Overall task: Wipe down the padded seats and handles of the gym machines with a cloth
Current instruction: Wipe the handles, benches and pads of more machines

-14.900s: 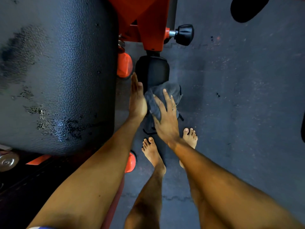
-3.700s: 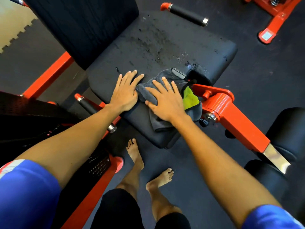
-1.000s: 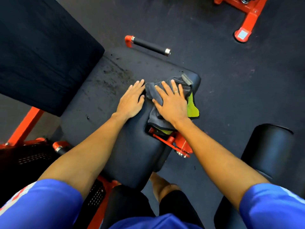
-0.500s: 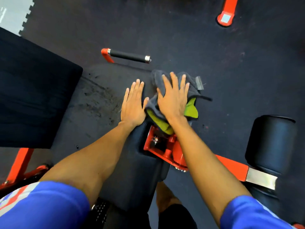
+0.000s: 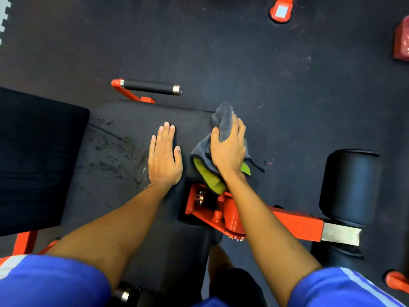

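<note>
A black padded seat (image 5: 124,165) of an orange-framed gym machine fills the middle, with damp streaks on its left part. My left hand (image 5: 163,155) lies flat on the seat, fingers straight. My right hand (image 5: 228,149) grips a grey cloth with a yellow-green underside (image 5: 222,122) at the seat's right edge; the cloth bunches up past my fingers and hangs below my wrist. A black side handle (image 5: 150,87) sticks out beyond the seat's far edge.
The black backrest pad (image 5: 37,156) stands at the left. An orange arm (image 5: 294,224) runs right to a black roller pad (image 5: 349,187). Orange machine feet (image 5: 280,10) sit on the dark rubber floor at the top right.
My right hand has curled round the cloth and bunched it, where it lay flat on it before. My left hand has stayed flat on the seat. The view has shifted slightly.
</note>
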Available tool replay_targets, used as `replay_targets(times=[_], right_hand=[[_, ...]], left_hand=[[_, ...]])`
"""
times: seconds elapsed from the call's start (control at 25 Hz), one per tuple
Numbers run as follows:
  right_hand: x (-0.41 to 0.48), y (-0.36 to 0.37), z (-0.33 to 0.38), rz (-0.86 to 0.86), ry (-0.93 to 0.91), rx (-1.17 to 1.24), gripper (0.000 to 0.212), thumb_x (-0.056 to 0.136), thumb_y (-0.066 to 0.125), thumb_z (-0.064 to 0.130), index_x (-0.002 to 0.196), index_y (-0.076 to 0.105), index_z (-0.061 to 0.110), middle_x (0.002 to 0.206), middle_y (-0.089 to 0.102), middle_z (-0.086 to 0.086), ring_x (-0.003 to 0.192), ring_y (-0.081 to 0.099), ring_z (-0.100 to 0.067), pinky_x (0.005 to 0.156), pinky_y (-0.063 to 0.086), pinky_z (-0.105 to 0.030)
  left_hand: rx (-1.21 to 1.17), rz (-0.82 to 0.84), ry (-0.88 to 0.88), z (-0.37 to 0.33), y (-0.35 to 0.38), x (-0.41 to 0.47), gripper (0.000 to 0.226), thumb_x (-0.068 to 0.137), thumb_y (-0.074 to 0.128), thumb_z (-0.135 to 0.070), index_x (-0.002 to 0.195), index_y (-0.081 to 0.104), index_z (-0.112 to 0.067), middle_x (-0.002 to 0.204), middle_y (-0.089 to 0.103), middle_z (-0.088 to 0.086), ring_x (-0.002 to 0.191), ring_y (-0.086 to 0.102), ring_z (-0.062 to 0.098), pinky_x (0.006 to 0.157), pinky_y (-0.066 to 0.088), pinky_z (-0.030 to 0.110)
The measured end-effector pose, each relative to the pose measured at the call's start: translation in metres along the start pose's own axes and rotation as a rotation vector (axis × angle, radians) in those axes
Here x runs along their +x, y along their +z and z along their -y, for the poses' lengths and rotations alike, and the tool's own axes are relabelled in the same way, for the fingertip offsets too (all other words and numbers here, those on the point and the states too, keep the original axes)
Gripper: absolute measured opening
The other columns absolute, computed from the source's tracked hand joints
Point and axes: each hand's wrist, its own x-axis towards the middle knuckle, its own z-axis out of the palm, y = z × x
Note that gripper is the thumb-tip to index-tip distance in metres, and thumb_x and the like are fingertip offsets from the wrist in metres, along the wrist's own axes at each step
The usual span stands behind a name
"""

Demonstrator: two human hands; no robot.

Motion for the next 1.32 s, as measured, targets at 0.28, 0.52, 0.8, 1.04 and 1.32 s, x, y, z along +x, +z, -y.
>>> replay_targets(times=[0.28,0.52,0.8,1.04,1.32], right_hand=[[0.011,-0.022,0.003,0.054,0.453,0.313,0.053,0.098,0.048,0.053,0.142,0.050,0.024,0.136,0.063,-0.013,0.128,0.054,-0.038,0.105,0.040,-0.046],[0.001,-0.014,-0.009,0.052,0.428,0.244,0.067,0.101,0.044,0.059,0.155,0.040,0.020,0.148,0.056,-0.017,0.134,0.051,-0.041,0.111,0.037,-0.047],[-0.033,0.000,0.000,-0.004,0.184,0.086,0.073,0.101,0.047,0.057,0.162,0.027,0.021,0.163,0.036,-0.014,0.147,0.038,-0.039,0.118,0.032,-0.047],[-0.020,0.007,-0.007,0.094,-0.135,-0.104,0.061,0.103,0.052,0.047,0.160,0.031,0.036,0.173,0.008,-0.004,0.156,0.014,-0.041,0.124,0.023,-0.057],[-0.049,0.013,-0.007,0.029,-0.288,-0.393,0.068,0.101,0.050,0.050,0.163,0.027,0.033,0.174,0.008,-0.006,0.156,0.006,-0.047,0.124,0.015,-0.060]], left_hand=[[0.013,-0.002,0.003,-0.001,0.001,0.000,0.059,0.103,0.036,-0.021,0.160,0.026,-0.012,0.169,0.021,0.004,0.157,0.014,0.016,0.128,0.015,0.045],[0.019,0.013,-0.008,-0.001,0.001,0.001,0.060,0.103,0.035,-0.023,0.161,0.025,-0.013,0.169,0.019,0.004,0.157,0.012,0.016,0.128,0.013,0.044],[0.004,-0.004,0.003,0.001,0.002,0.000,0.059,0.103,0.036,-0.021,0.160,0.026,-0.012,0.169,0.021,0.004,0.157,0.014,0.016,0.128,0.014,0.044],[-0.009,-0.016,-0.003,0.001,0.003,0.000,0.059,0.103,0.035,-0.022,0.160,0.028,-0.013,0.169,0.022,0.004,0.157,0.015,0.016,0.128,0.015,0.044],[-0.046,-0.014,-0.003,0.004,0.004,0.001,0.058,0.103,0.037,-0.021,0.160,0.029,-0.013,0.168,0.023,0.003,0.157,0.015,0.015,0.128,0.012,0.041]])
